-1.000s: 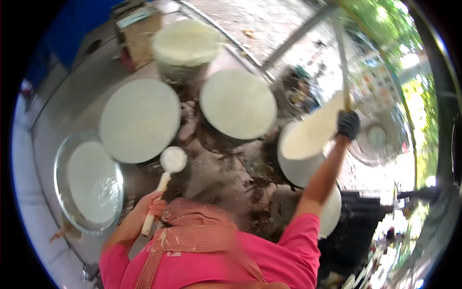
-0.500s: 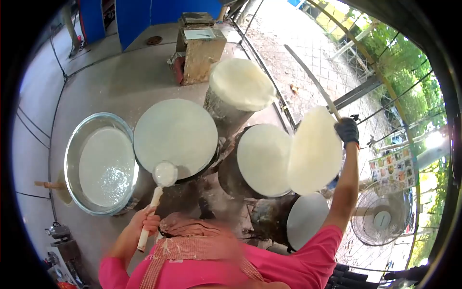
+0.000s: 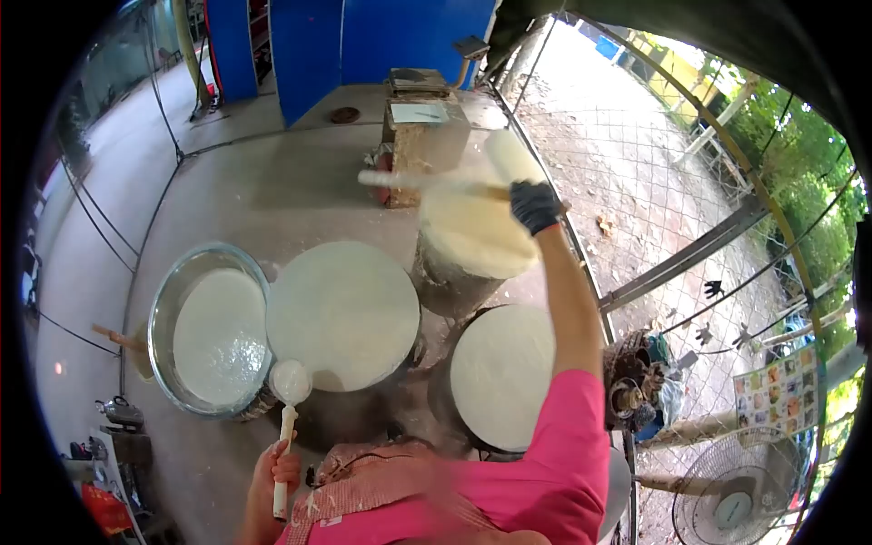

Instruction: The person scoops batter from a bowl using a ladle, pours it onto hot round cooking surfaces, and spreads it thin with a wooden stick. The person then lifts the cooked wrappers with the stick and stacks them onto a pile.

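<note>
1. Left hand (image 3: 275, 477), bare: your fingers curl fully round the pale handle of a ladle (image 3: 291, 381). The low grip presumably spares your fingers the wet cup, which sits upright just beside the basin rim; contact there cannot be told.
2. Right hand (image 3: 534, 207), dark-gloved: your fingers wrap one end of a long stick (image 3: 400, 180), held roughly level, blurred. The end grip likely lends you reach.
3. Pale sheet (image 3: 515, 156): just beyond your glove; whether it hangs from the stick cannot be told.
4. Drum (image 3: 436, 277): below the stick, topped with a pale, cloth-like cover (image 3: 477, 241).
5. Large round plate (image 3: 345, 318): between basin and drum, probably set within easy reach of both.
6. Metal basin (image 3: 156, 350): at your left, holding white liquid (image 3: 218, 331).
7. Second round plate (image 3: 500, 377): near your right arm, whose sleeve hides its edge.
8. Box stand (image 3: 440, 141): beyond the drum.
9. Wire fence (image 3: 627, 195): bounds your right side; fan (image 3: 734, 509) farther right.
</note>
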The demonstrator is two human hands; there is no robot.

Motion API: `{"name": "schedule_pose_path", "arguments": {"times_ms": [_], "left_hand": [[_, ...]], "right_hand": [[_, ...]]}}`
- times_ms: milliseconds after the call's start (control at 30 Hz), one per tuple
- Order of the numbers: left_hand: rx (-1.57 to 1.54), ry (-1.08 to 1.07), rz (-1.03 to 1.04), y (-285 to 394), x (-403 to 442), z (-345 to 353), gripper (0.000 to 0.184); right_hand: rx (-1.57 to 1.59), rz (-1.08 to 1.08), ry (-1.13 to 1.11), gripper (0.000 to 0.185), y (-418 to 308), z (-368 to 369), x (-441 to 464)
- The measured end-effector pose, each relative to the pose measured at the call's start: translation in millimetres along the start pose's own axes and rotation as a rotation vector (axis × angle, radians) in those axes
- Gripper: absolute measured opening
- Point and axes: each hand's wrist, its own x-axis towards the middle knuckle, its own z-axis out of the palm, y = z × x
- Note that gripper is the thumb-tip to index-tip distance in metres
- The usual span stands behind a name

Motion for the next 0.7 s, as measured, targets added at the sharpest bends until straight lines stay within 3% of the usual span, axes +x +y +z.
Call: {"name": "schedule_pose_path", "arguments": {"times_ms": [33,167,233,367,433,467,500,533,600,700], "left_hand": [[-0.027,0.011,0.026,3.2,-1.2,-9.6,0.024],[-0.122,0.007,0.089,-15.4,-2.5,-6.6,0.036],[-0.122,0.028,0.123,-19.6,-5.5,-6.4,0.03],[-0.192,0.058,0.19,-27.0,-8.5,-1.3,0.032],[-0.173,0.017,0.251,-24.1,-6.2,-4.3,0.015],[-0.18,-0.003,0.296,-24.8,-7.2,-8.7,0.022],[-0.031,0.0,0.377,-26.2,-7.8,-10.0,0.023],[0.116,0.014,0.466,-23.6,-10.5,-9.7,0.025],[-0.199,-0.12,0.271,-8.6,-17.4,-14.6,0.026],[-0.139,-0.188,0.266,14.8,-28.8,-19.3,0.025]], "right_hand": [[0.099,-0.035,-0.043,0.01,-29.7,-13.2,-4.6],[0.312,0.112,-0.122,0.005,-141.8,63.5,-49.7],[0.443,0.131,-0.408,0.011,-160.4,70.0,-52.5],[0.447,0.128,-0.381,0.013,-160.7,64.3,-52.1],[0.463,0.17,-0.506,0.015,-160.9,70.2,-51.3],[0.494,0.158,-0.55,0.018,-161.3,79.1,-56.6],[0.701,0.147,-0.433,0.026,-157.4,86.9,-66.8],[0.787,0.214,-0.501,0.034,-156.4,72.7,-64.2],[0.916,0.387,-0.641,0.062,-154.0,22.1,-51.8],[1.084,0.44,-0.578,0.058,-177.8,-27.7,-47.3]]}}
